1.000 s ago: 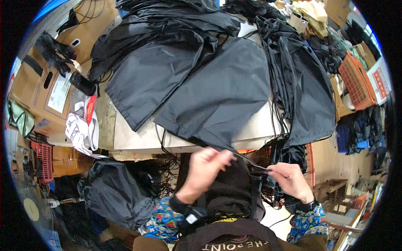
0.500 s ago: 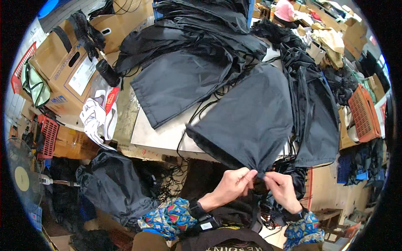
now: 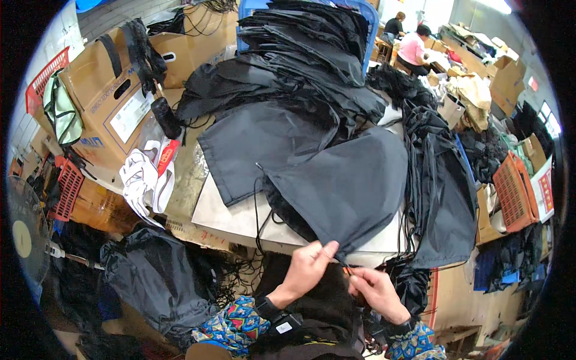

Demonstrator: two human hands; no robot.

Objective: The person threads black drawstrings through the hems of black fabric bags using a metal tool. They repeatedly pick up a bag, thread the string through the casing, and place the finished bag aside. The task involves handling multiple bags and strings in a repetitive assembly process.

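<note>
A black fabric drawstring bag lies over the near edge of the white tabletop, its corner drawn down toward me. My left hand is closed, pinching that corner between thumb and fingers. Just right of it, my right hand is closed in a pinch at a small orange-and-dark piece by the corner. The fingers hide most of this piece, so its kind cannot be made out. Black cord hangs from the bag's left corner. Another black bag lies partly beneath the first.
Stacked black bags fill a blue crate at the back. More bags drape over the table's right side. At left stand a cardboard box, white straps and a fan. An orange basket is at right. Two people sit far off.
Both hands have shifted left and a little down with the bag's corner. The gathered fabric has spread smoother, and an orange piece now shows at my right fingertips. The view has tilted up.
</note>
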